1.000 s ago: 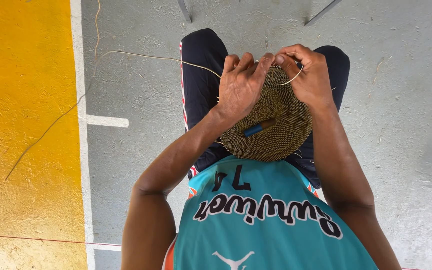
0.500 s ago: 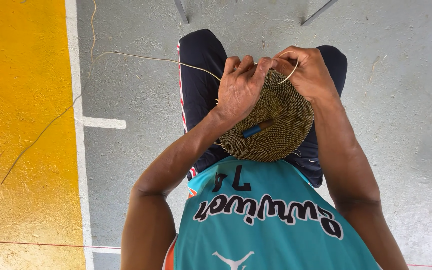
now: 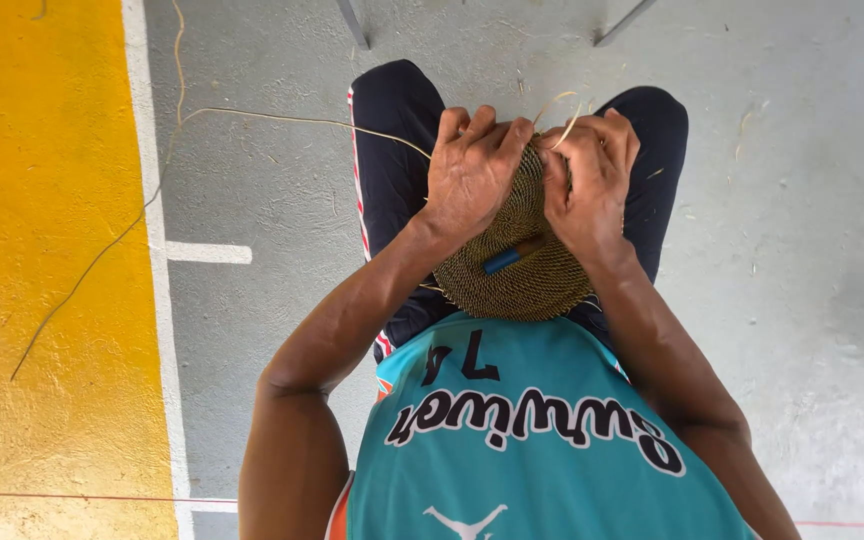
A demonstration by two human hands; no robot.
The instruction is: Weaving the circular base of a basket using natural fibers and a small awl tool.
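A round woven straw disc (image 3: 527, 275) rests on my lap over dark shorts. My left hand (image 3: 472, 175) grips its far rim, fingers curled over the edge. My right hand (image 3: 590, 180) pinches the rim beside it, holding a thin pale straw strand (image 3: 564, 125) that loops just above the fingers. A long straw fibre (image 3: 292, 118) runs left from the disc across the floor. A small blue tool (image 3: 504, 260) lies stuck in the weave below my hands.
The floor is grey concrete (image 3: 802, 250) with a yellow painted band (image 3: 42, 250) at the left, edged by a white line (image 3: 157, 300). Two metal legs (image 3: 354, 22) show at the top. A thin red string (image 3: 82, 497) crosses the bottom left.
My right hand has moved inward and closed tighter on the rim beside my left hand. The strand loop has shifted from its right side to above the fingers.
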